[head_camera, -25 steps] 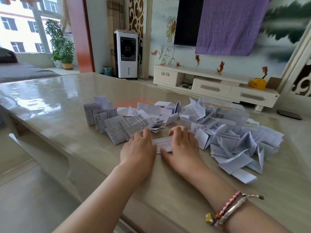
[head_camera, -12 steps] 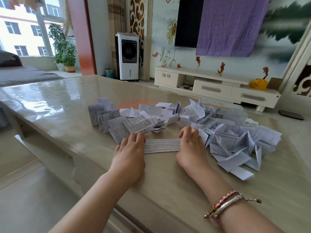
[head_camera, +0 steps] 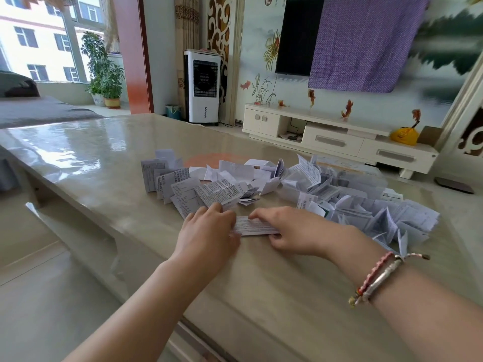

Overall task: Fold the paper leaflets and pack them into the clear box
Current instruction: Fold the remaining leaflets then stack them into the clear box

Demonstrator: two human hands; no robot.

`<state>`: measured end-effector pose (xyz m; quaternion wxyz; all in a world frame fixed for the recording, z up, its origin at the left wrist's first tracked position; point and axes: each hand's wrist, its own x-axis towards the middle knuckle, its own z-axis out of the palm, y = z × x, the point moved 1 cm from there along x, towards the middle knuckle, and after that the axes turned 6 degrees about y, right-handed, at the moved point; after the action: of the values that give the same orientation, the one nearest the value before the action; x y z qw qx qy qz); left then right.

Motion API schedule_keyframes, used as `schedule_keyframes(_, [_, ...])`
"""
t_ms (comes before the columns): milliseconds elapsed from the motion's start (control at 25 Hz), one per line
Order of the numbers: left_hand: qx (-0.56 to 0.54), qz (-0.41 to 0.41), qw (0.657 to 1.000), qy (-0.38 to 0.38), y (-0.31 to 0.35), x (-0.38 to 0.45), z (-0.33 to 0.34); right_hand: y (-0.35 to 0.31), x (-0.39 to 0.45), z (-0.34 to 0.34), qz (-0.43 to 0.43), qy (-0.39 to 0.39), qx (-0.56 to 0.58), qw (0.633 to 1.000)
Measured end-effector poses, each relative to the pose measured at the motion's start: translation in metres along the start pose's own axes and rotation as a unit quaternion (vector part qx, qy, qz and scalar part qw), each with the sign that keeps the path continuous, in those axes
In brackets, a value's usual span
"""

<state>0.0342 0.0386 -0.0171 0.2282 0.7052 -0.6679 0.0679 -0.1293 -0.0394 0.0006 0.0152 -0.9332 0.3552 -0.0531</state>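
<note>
— Now, hands first. How many, and what is each grip doing?

— Two. The left hand (head_camera: 209,228) lies palm down on the left end of one leaflet strip (head_camera: 254,226), fingers nearly straight, pressing it to the worktop (head_camera: 104,158). The right hand (head_camera: 292,231) holds the strip's right end, index finger laid along its top, thumb curled in at the near edge: a pinching grip on the paper.

— Where does that strip sit?

— Flat on the worktop, near its front edge, between the two hands, just in front of the flat sheets.

— Counts for the rest?

— One fan of flat printed leaflets (head_camera: 183,186) behind the left hand; roughly eight sheets show, overlapping, so the count is not firm. One heap of folded leaflets (head_camera: 366,212) to the right and behind; too many and too tangled to count. The clear box (head_camera: 347,171) seems to stand behind that heap; its outline is faint.

— Any legible writing?

— Dense small print on every sheet; none can be read. No brand made out.

— On the wrist?

— Two bracelets (head_camera: 376,278) on the right wrist, one pink braided, one silver.
</note>
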Motion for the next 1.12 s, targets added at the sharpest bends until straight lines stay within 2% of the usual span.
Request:
schedule_keyframes(120, [-0.028,0.024,0.999,-0.004,0.006,0.003,-0.001,-0.002,0.004,-0.002,-0.026,0.024,-0.079,0.996])
schedule_keyframes(320, [-0.059,0.038,0.997,0.039,0.014,0.005,0.002,0.006,-0.016,0.002,-0.061,0.164,-0.175,0.969])
schedule_keyframes(440, [-0.11,0.062,0.99,0.055,0.018,0.005,0.005,0.018,-0.032,-0.003,-0.08,0.218,-0.1,0.968])
schedule_keyframes(640, [-0.301,0.024,0.95,0.077,0.023,0.009,0.017,0.015,-0.056,-0.014,-0.06,0.222,-0.05,0.972])
schedule_keyframes(720, [-0.407,-0.028,0.91,0.073,0.031,0.007,0.015,0.005,-0.061,-0.011,-0.017,0.229,0.014,0.973])
schedule_keyframes(800, [-0.513,-0.107,0.85,0.052,0.037,0.006,0.01,0.001,-0.06,-0.007,0.034,0.257,0.133,0.957])
schedule_keyframes(880, [-0.594,-0.16,0.788,0.026,0.04,0.008,0.006,0.002,-0.053,-0.004,0.073,0.269,0.29,0.915])
schedule_keyframes(960, [-0.652,-0.174,0.738,0.007,0.039,0.01,0.007,0.001,-0.047,-0.004,0.094,0.254,0.429,0.862])
schedule_keyframes(1040, [-0.662,-0.155,0.734,-0.01,0.039,0.011,0.009,-0.002,-0.043,-0.002,0.105,0.23,0.493,0.832])
schedule_keyframes(1120, [-0.651,-0.118,0.75,-0.01,0.038,0.013,0.011,0.0,-0.04,0.002,0.11,0.235,0.488,0.833])
